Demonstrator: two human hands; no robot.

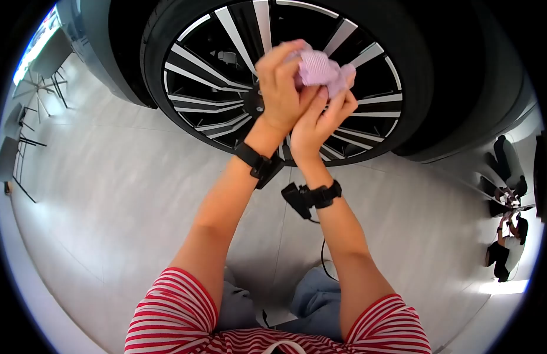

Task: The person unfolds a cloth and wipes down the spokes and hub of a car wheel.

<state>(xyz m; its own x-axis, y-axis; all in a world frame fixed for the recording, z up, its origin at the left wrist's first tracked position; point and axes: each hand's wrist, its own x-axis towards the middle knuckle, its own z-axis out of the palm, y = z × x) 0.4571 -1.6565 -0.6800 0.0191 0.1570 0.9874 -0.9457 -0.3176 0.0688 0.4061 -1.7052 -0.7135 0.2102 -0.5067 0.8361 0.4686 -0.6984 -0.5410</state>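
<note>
A bunched pink-purple cloth [320, 68] is held between my two hands in front of the wheel's spokes. My left hand [278, 85] has its fingers curled round the cloth's left side. On the lower right side, my right hand [323, 115] pinches the cloth with bent fingers. The hands touch each other near the thumbs. Behind them is a car wheel [194, 103] with silver and black spokes and a dark tire; the hands hide part of its centre.
Grey floor [138, 189] lies under the wheel. Dark car bodywork [480, 76] surrounds the tire. Chairs [52, 56] stand at the far left. Other people [512, 248] are at the far right edge. Black bands with small devices sit on both wrists, and a thin cable hangs down.
</note>
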